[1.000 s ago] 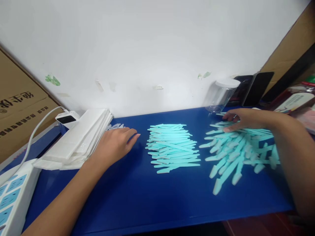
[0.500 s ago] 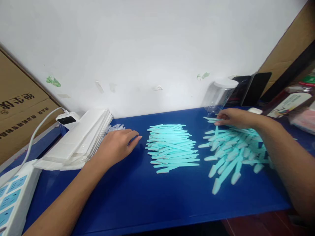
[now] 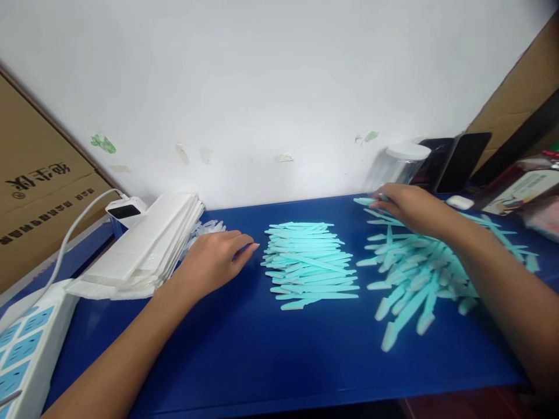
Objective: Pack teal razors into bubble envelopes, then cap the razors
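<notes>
My right hand (image 3: pixel 402 205) pinches a teal eyebrow razor (image 3: pixel 363 201) at the back right, above a loose heap of matching razors (image 3: pixel 410 285) that fan out in several directions. In the middle of the table lies a flatter row of the same razors (image 3: pixel 311 262), mostly side by side, with a few crossing the others. My left hand (image 3: pixel 216 261) is held just left of that row. Its fingers are curled, with thumb and index tips close together and nothing seen between them. Pale translucent pieces (image 3: pixel 209 227) lie partly hidden behind it.
White paper-like sleeves (image 3: pixel 135 250) are stacked at the left, by a small white device (image 3: pixel 126 210) with a cable. A power strip (image 3: pixel 32 343) sits front left. A clear jar (image 3: pixel 399 166), dark phones (image 3: pixel 465 160), a white case (image 3: pixel 460 202) and a bottle (image 3: pixel 519 186) stand back right.
My right hand has moved slightly up and left over the heap's far end, and a razor now sticks out from its fingers. The view has shifted slightly; my left hand stays curled.
</notes>
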Available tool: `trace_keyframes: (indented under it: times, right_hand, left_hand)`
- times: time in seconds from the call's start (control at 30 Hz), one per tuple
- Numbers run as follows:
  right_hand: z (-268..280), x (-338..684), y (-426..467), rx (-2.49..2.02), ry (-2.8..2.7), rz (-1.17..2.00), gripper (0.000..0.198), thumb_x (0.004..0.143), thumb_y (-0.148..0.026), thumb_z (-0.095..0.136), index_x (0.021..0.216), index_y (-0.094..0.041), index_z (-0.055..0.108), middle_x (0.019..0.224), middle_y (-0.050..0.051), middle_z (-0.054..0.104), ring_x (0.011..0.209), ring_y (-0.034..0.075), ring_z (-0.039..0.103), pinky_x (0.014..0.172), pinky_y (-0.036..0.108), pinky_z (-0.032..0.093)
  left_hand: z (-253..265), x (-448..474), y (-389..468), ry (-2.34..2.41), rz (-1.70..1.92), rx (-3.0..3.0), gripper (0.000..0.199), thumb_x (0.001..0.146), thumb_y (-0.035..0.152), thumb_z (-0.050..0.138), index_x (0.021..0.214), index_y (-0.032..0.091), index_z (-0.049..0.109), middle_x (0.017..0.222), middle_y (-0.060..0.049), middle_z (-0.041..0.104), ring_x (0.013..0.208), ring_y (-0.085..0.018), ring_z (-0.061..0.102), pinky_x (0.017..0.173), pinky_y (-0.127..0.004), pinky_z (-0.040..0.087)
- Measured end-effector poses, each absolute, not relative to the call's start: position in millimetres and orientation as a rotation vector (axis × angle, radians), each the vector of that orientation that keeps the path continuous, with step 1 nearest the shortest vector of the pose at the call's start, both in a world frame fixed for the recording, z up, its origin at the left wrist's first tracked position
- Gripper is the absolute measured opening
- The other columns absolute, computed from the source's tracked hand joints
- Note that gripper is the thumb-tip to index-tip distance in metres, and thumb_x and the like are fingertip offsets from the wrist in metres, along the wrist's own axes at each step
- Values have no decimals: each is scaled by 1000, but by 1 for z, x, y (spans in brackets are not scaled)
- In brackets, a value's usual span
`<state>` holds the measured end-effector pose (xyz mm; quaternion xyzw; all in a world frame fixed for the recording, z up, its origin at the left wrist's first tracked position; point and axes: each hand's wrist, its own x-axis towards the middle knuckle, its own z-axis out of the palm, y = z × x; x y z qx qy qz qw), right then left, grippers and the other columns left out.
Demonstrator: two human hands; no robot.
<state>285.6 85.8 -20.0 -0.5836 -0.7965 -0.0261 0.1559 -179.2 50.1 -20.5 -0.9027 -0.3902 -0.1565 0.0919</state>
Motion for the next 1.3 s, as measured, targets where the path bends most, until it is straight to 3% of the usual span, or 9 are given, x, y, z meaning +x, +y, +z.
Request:
trace_keyframes:
  times: [0.13, 0.23, 0.43, 0.57, 0.7, 0.87, 1.0, 1.17, 1.3]
  right_hand:
    - [-22, 262, 77, -1540, -2276, -185, 26, 111, -38, 46, 105, -18, 62, 105, 16, 67, 93, 29, 65, 82, 38, 46]
    - [-19, 232, 60, -1427, -2270, -215, 29, 114, -43, 41, 111, -21, 59, 105, 12, 65, 90, 27, 63, 80, 37, 46]
    - [-14, 161, 11, -1128, -2348, 201, 24, 116, -41, 40, 108, -23, 54, 99, 6, 63, 82, 20, 61, 73, 32, 46]
    - [-15, 134, -10, -999, -2407, 406, 20, 116, -36, 41, 107, -24, 54, 98, 5, 62, 80, 20, 58, 72, 32, 45]
    - [-15, 125, -18, -929, -2401, 424, 17, 115, -30, 44, 106, -23, 57, 96, 4, 63, 78, 18, 58, 70, 31, 44]
    - [-11, 135, -13, -1012, -2368, 523, 24, 114, -42, 51, 117, -22, 63, 92, 2, 70, 70, 16, 60, 65, 29, 42]
    - [-9, 152, -2, -1081, -2279, 683, 29, 112, -45, 56, 99, -22, 67, 75, -3, 63, 58, 12, 51, 57, 27, 37]
    - [-11, 157, 5, -1070, -2141, 905, 28, 106, -45, 67, 89, -22, 68, 71, -5, 63, 56, 9, 49, 54, 25, 38]
    - [-11, 161, 8, -1098, -2103, 891, 31, 107, -46, 66, 86, -22, 66, 70, -5, 63, 55, 9, 48, 54, 25, 38]
  left_hand:
    - [-22, -176, 49, -1060, -607, -2734, 26, 111, 33, 56, 102, 21, 77, 85, -3, 79, 72, -18, 72, 67, -32, 48]
    - [-23, -168, 44, -1067, -796, -2756, 21, 109, 33, 60, 115, 20, 76, 83, -1, 77, 65, -14, 67, 65, -28, 49]
    - [-23, -136, 20, -1156, -1082, -2946, 34, 110, 40, 62, 137, 20, 64, 85, 3, 73, 62, -10, 63, 64, -23, 49]
    - [-24, -119, 5, -1030, -1058, -3026, 23, 114, 38, 50, 113, 18, 62, 71, 6, 59, 57, -11, 53, 58, -24, 39]
    - [-29, -113, 1, -907, -1074, -2953, 31, 116, 30, 43, 86, 23, 44, 66, 7, 45, 54, -12, 40, 54, -28, 28]
    - [-28, -118, 6, -877, -1104, -2885, 31, 116, 27, 42, 85, 23, 42, 67, 7, 40, 55, -12, 37, 55, -29, 28]
    - [-24, -126, 12, -959, -1148, -2880, 32, 115, 23, 42, 83, 22, 42, 67, 7, 37, 53, -11, 34, 55, -28, 28]
    - [-24, -131, 16, -932, -1192, -2911, 34, 114, 21, 44, 80, 22, 41, 66, 7, 34, 53, -10, 32, 54, -27, 27]
    - [-16, -138, 19, -1028, -1244, -2815, 38, 113, 20, 44, 76, 22, 35, 63, 7, 31, 50, -9, 31, 52, -27, 25]
